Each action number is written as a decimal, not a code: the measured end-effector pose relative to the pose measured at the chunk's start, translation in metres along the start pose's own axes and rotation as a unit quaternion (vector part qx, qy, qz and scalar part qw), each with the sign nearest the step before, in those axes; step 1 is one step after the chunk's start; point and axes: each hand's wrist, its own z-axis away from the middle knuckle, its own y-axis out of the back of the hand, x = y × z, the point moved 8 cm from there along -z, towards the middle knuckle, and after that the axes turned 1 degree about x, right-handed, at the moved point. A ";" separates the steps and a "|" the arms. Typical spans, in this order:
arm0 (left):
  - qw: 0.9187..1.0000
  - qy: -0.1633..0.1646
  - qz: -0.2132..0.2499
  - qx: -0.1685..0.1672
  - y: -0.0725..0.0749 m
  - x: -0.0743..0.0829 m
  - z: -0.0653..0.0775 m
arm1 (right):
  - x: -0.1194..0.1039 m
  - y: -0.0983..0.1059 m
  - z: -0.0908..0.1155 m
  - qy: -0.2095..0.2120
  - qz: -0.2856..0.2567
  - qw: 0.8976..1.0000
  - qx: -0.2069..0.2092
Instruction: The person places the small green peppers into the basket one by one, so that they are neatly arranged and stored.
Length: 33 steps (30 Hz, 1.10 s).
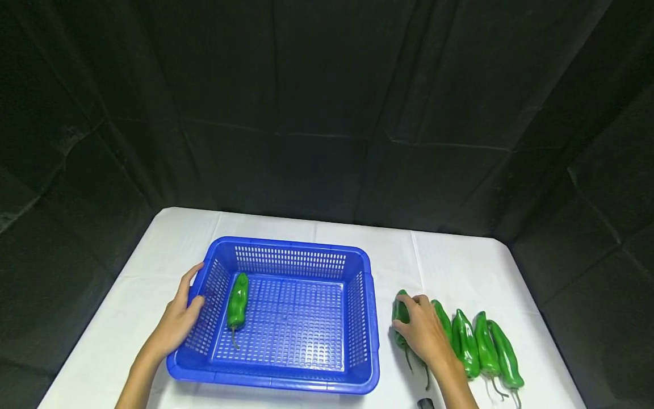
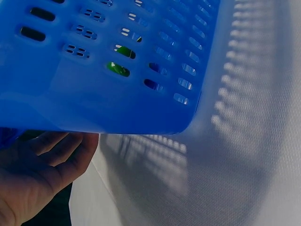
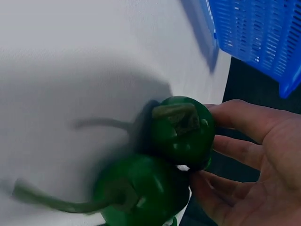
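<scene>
My left hand (image 1: pixel 176 324) holds the left rim of a blue plastic basket (image 1: pixel 273 382), its thumb over the edge; in the left wrist view the fingers (image 2: pixel 77 153) reach under the rim. One long green pepper (image 1: pixel 237 304) lies inside, near the basket's left wall, stem toward me. To the right of the basket, my right hand (image 1: pixel 425 329) grips another green pepper (image 1: pixel 401 311) between thumb and fingers. The right wrist view shows this pepper's stem end (image 3: pixel 183 134), with a second pepper (image 3: pixel 141 188) right against it.
Several more green peppers (image 1: pixel 466 346) lie side by side to the right of my right hand, stems toward me. A small black object (image 1: pixel 425 403) shows at the bottom edge. White cloth (image 1: pixel 460 255) covers the table, and black drapes (image 1: pixel 317 113) stand around it.
</scene>
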 end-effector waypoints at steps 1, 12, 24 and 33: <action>1.000 0.000 0.001 -0.001 0.000 0.000 0.000 | -0.001 -0.001 0.000 0.001 -0.002 1.000 -0.003; 1.000 -0.007 -0.002 0.002 0.000 0.000 -0.001 | 0.001 -0.008 -0.001 -0.004 -0.015 1.000 -0.011; 1.000 -0.006 -0.001 0.002 0.000 0.000 0.000 | 0.001 -0.003 -0.001 -0.003 -0.023 1.000 0.006; 1.000 0.001 -0.002 0.003 0.000 -0.003 0.000 | -0.006 0.010 -0.008 0.005 -0.025 1.000 0.010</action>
